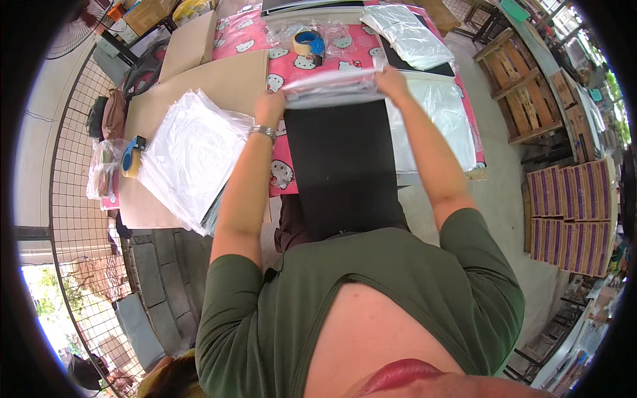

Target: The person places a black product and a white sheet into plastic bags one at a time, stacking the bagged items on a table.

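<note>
A black rectangular board (340, 162) reaches from the pink patterned tabletop over its near edge toward my body. Across its far end lies a clear plastic bag (332, 91), bunched and slightly blurred. My left hand (270, 109) is closed on the bag's left end, by the board's far left corner. At the right end, my right hand (391, 84) grips the same plastic a little farther away. Whether the board's far end sits inside the bag, I cannot tell. The fingertips of both hands are partly hidden.
Loose clear plastic bags (192, 156) lie on brown cardboard (235, 83) at left, beside a blue tape dispenser (133, 158). Another tape dispenser (309, 45) sits beyond my hands. Plastic-covered sheets (438, 119) lie at right. A wooden pallet (527, 86) and stacked cartons (570, 219) stand farther right.
</note>
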`<state>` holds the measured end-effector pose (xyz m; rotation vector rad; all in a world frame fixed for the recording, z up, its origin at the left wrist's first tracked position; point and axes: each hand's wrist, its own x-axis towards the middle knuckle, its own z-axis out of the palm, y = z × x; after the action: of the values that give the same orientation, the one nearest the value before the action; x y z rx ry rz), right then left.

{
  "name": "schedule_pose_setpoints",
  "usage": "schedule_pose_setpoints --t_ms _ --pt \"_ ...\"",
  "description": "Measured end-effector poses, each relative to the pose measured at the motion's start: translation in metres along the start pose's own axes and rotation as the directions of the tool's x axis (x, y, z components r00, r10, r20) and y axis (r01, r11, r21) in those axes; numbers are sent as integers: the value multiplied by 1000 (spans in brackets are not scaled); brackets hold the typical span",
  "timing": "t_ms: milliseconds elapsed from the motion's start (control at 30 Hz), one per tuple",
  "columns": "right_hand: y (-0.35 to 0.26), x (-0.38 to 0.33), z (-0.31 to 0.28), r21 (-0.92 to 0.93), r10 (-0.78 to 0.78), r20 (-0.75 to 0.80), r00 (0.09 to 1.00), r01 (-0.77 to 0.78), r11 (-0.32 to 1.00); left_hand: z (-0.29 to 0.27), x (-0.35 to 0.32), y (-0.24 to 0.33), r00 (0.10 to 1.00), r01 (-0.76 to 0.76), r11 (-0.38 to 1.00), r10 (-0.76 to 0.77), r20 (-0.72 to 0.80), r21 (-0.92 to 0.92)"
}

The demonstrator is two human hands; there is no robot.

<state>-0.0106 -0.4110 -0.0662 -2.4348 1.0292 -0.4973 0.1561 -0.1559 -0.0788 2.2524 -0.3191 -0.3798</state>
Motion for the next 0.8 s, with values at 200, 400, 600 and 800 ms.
schedule_pose_setpoints --t_ms 200,400,600,800 --pt "-93 -67 -196 789 -122 368 922 -241 565 -155 -113 98 960 -197 804 275 57 -561" --pt "-58 -121 -220 882 -472 451 757 -296 367 -184 -189 98 951 183 683 58 302 -707" --pt "34 -133 -117 846 -377 494 784 -533 0 -132 -137 4 715 554 525 97 692 -646" --pt "72 -155 -10 764 -212 550 808 -589 -264 -33 -102 -122 851 478 61 215 479 -876"
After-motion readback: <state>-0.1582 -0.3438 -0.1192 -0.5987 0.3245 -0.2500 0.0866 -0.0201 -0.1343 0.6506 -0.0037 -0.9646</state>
